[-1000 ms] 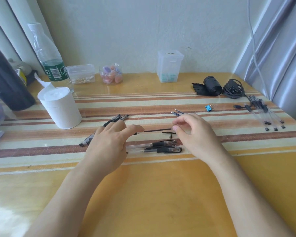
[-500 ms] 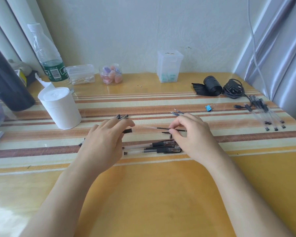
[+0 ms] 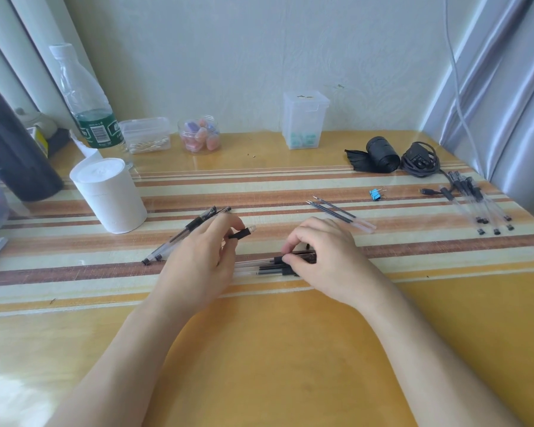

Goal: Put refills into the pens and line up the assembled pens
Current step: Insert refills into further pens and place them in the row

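Held pen (image 3: 242, 234): only the black grip and clear tip showed, sticking out of the left hand (image 3: 198, 260), with the rest hidden under the fingers. Its long axis ran roughly left-right along the cloth stripes, tip toward the right hand (image 3: 327, 257) and raised a little. The left fingers were curled round the barrel, so a firm grip. Pen row (image 3: 259, 266) lay flat on the table (image 3: 259, 349) just on the person's side of that tip, axis also left-right, clear barrels to the left and black ends to the right. The right hand sat on the black ends, thumb and index closed in a pinch on a black piece (image 3: 280, 259) at the top of the row, other fingers curled over it. Couldn't tell whether that piece was a cap or a grip section, or whether it was lifted clear of the row. My read: whatever came next hinged on the gap between held tip and pinched piece. They were near, not touching, and close to parallel. The right hand was nearer the row, the left had the part. Loose refills (image 3: 341, 214) lay beyond the right hand, angled and untouched. More pens (image 3: 179, 238) lay diagonally behind the left hand, and a further group of clear pens (image 3: 475, 201) lay well apart at far right.
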